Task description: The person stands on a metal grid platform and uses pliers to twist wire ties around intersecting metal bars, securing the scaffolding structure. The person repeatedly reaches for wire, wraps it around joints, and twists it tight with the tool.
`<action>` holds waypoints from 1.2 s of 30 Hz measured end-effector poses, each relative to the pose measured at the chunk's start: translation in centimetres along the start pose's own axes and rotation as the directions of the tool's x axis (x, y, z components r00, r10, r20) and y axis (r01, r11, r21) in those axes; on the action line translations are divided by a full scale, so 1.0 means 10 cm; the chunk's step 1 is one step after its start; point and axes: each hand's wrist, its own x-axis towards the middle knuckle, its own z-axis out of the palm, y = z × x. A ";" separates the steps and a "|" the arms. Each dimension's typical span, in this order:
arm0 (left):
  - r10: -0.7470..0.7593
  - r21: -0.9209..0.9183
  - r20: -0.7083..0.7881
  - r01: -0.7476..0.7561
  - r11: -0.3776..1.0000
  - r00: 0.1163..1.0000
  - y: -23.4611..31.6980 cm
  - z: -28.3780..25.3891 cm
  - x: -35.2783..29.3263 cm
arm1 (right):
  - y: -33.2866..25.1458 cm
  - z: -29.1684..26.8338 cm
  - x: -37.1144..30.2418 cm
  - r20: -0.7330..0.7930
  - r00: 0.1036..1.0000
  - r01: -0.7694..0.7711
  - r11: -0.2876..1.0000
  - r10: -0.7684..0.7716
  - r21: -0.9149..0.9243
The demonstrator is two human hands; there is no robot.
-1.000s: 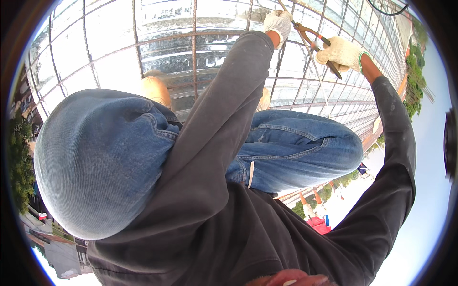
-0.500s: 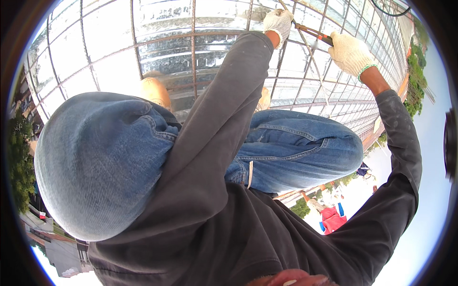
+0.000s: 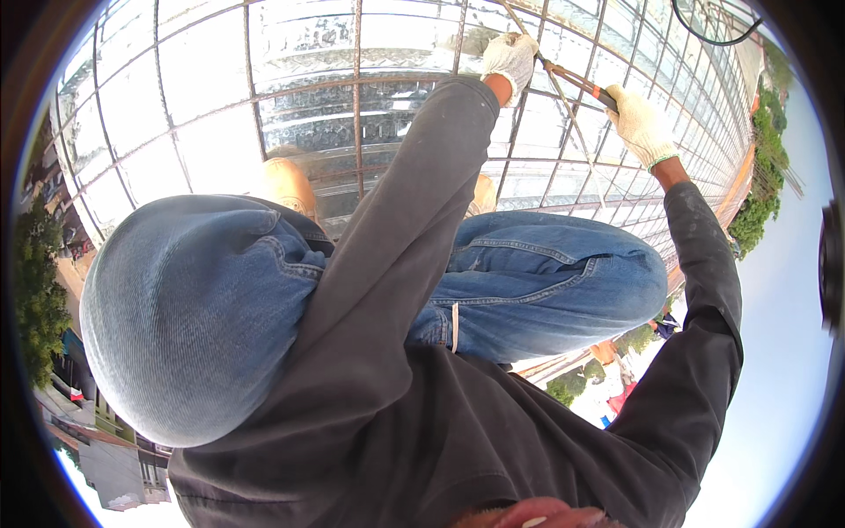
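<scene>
Steel mesh (image 3: pixel 357 88) beneath pliers (image 3: pixel 572 77), handles (image 3: pixel 604 97) in closed right hand (image 3: pixel 637 125), tip (image 3: pixel 545 63) beside curled left hand (image 3: pixel 510 58).

Orange-and-black pliers (image 3: pixel 581 84), off-white gloves (image 3: pixel 641 125), blue jeans (image 3: pixel 546 251)

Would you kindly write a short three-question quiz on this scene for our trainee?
1. Which hand grips the pliers? (a) left (b) right
2. True or false: the person's left hand is bare.
3. Fill in: the metal bars cross one another to form a ____.

Key:
1: b, the right hand.
2: False; the left hand wears a pale glove.
3: grid.
</scene>
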 end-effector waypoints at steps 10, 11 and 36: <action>0.628 0.714 0.191 -0.546 0.438 0.754 -0.03 -0.07 -0.76 | -0.10 -0.34 -0.12 0.631 0.744 -0.614 0.148 -0.220 0.776; 0.660 0.717 0.260 -0.599 0.357 0.705 -0.09 -0.08 -0.81 | -0.05 -0.34 -0.13 0.627 0.742 -0.614 0.135 -0.237 0.778; 0.582 0.535 0.637 -0.834 0.136 0.504 0.31 0.68 -0.56 | 0.54 -0.84 -0.24 0.495 0.869 -0.487 0.183 0.003 0.854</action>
